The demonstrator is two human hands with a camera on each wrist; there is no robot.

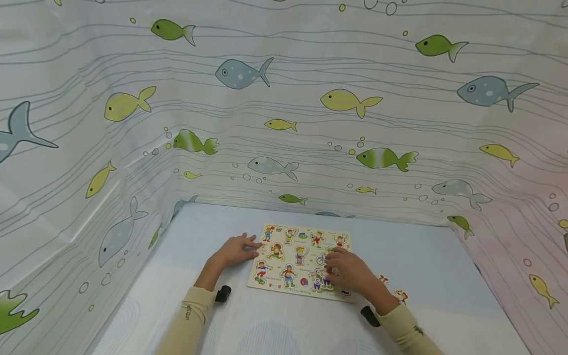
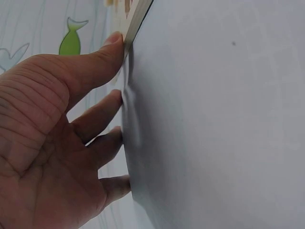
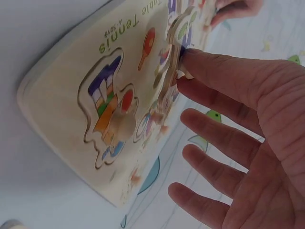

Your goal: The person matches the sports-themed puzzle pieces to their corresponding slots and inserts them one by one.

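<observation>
A pale wooden puzzle board (image 1: 277, 271) with colourful cut-out sports figures lies on the table. My left hand (image 1: 239, 249) is at its left edge, fingers spread. In the left wrist view the thumb (image 2: 107, 57) touches the board's edge, while the other fingertips rest against the table surface. Over the board's lower right part is my right hand (image 1: 350, 268). Its thumb and index finger pinch a wooden figure puzzle piece (image 3: 186, 31), which stands tilted over the board; the other fingers are apart from it. A table tennis figure (image 3: 107, 114) shows in the near corner.
Loose figure pieces (image 1: 401, 296) lie on the table (image 1: 213, 325) right of the board, partly behind the right forearm. Fish-patterned sheeting (image 1: 284, 148) surrounds the table at the back and sides. A black wrist device (image 1: 223, 294) is on the left wrist, another (image 1: 370, 316) on the right.
</observation>
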